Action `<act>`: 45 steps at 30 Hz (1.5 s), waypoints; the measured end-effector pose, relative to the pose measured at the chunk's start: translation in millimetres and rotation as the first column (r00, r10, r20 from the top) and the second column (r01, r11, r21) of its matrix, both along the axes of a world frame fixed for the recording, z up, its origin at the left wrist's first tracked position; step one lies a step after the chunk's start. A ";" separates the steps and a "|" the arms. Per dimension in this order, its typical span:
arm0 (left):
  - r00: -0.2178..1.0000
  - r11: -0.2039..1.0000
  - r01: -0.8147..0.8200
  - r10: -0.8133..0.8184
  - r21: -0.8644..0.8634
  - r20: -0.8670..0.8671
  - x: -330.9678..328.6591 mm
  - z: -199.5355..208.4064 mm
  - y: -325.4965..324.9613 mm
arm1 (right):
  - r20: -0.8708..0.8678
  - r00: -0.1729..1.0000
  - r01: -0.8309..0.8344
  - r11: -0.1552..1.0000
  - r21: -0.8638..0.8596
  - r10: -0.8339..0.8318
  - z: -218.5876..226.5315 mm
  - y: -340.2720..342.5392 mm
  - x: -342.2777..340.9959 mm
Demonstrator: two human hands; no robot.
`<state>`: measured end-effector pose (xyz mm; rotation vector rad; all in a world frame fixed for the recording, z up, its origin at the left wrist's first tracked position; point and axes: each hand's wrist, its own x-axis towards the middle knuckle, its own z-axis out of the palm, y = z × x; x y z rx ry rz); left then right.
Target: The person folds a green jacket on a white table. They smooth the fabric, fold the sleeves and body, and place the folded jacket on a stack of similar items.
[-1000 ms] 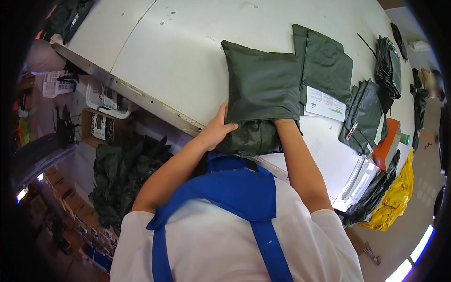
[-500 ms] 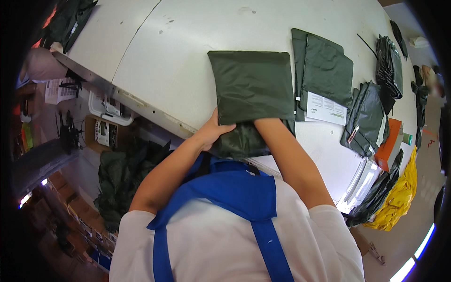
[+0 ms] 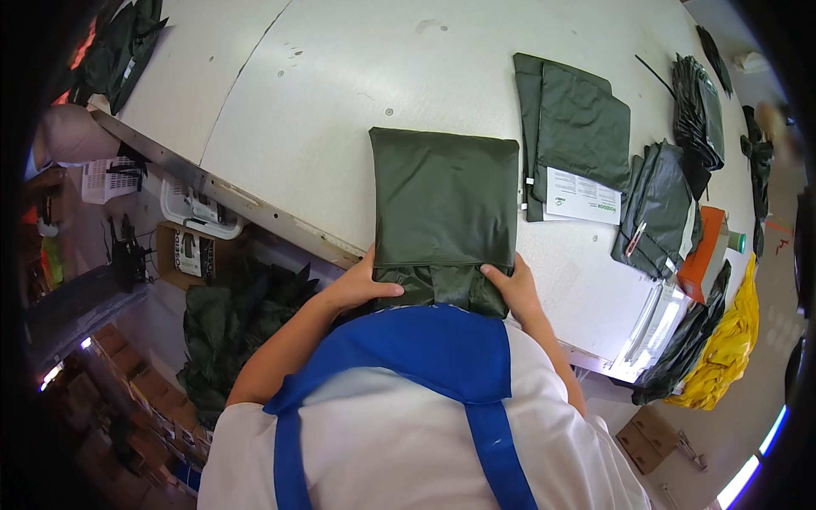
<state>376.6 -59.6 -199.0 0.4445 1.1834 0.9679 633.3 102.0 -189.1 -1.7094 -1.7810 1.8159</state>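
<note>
A dark green fabric pouch lies flat at the near edge of the table in front of me, its open end toward my body. Crumpled green fabric shows at that end. My left hand grips the left near side, thumb on top and fingers hidden beneath. On the opposite side my right hand holds the pouch the same way, thumb pressing near the opening. To the right lie more flat green pouches, with a printed white sheet partly under them.
Farther right are folded dark pouches, an orange box, a black plastic stack and yellow fabric. Dark green fabric is heaped below the table's left edge. Another person's arm shows at far left.
My right hand has come out of the pouch's opening and now grips its right side. The pouch has moved toward me, and my left hand has shifted nearer too.
</note>
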 end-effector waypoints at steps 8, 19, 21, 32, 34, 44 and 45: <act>0.905 0.976 -0.190 0.132 0.105 0.404 -71.2 57.9 74.3 | -0.396 0.847 0.476 0.837 0.269 -0.355 67.7 4.8 -30.6; 0.654 0.997 0.027 0.037 0.072 -0.755 13.3 -14.4 103.1 | 0.164 0.950 -0.303 0.648 0.699 0.267 68.4 52.7 -35.5; 0.481 0.981 0.061 0.133 0.185 -0.866 32.3 -21.7 98.1 | 0.054 0.963 -0.249 0.797 0.550 0.264 27.2 78.1 -57.5; 0.691 0.993 0.100 -0.022 0.066 -0.722 30.9 -8.9 93.0 | -0.201 0.875 -0.463 0.882 -0.088 0.440 23.2 112.7 -60.4; 0.748 0.946 0.107 0.126 0.306 -0.652 38.0 3.8 87.2 | -0.422 0.872 -0.401 0.855 -0.328 0.248 29.8 122.0 -46.1; 0.908 0.997 0.031 0.004 0.077 -0.419 39.2 -14.1 93.8 | -0.276 0.913 -0.377 0.880 -0.290 0.300 51.0 112.9 -48.7; 0.895 0.994 0.083 -0.041 0.074 -0.444 38.0 -16.6 98.4 | -0.296 0.907 -0.381 0.883 -0.274 0.300 50.5 111.3 -46.6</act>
